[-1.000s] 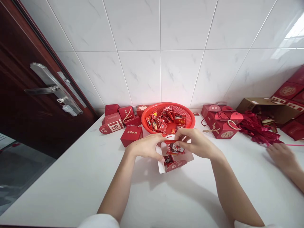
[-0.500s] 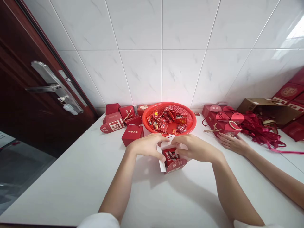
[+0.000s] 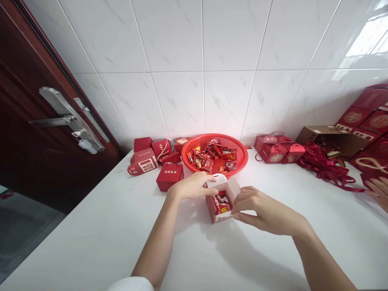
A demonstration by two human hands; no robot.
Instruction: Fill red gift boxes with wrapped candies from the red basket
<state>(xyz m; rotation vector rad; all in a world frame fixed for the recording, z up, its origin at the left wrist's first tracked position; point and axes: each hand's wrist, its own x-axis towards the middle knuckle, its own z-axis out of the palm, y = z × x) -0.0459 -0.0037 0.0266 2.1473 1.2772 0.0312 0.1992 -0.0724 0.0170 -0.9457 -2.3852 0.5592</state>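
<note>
An open red candy box [image 3: 211,207] with white insides stands on the white table in front of me. Inside it lies a red wrapped candy packet [image 3: 222,201] with white lettering. At the box's left rear edge, my left hand [image 3: 192,186] holds the side, thumb reaching over the rim. Fingers of my right hand [image 3: 256,208] pinch the flap at the box's front right corner. Just behind the box sits a red plastic basket [image 3: 245,159] holding many wrapped candies [image 3: 209,155].
Closed red boxes [image 3: 170,176] are grouped left of the basket. More tied boxes [image 3: 275,151], a heap of dark red ribbons [image 3: 323,165] and a cardboard carton [image 3: 315,133] lie right. Another person's hand [image 3: 380,192] is at the right edge. A tiled wall [image 3: 227,101] stands behind.
My right hand has moved from over the box to its front right corner, and the front flap now stands differently. The other person's hand and one box have shifted right.
</note>
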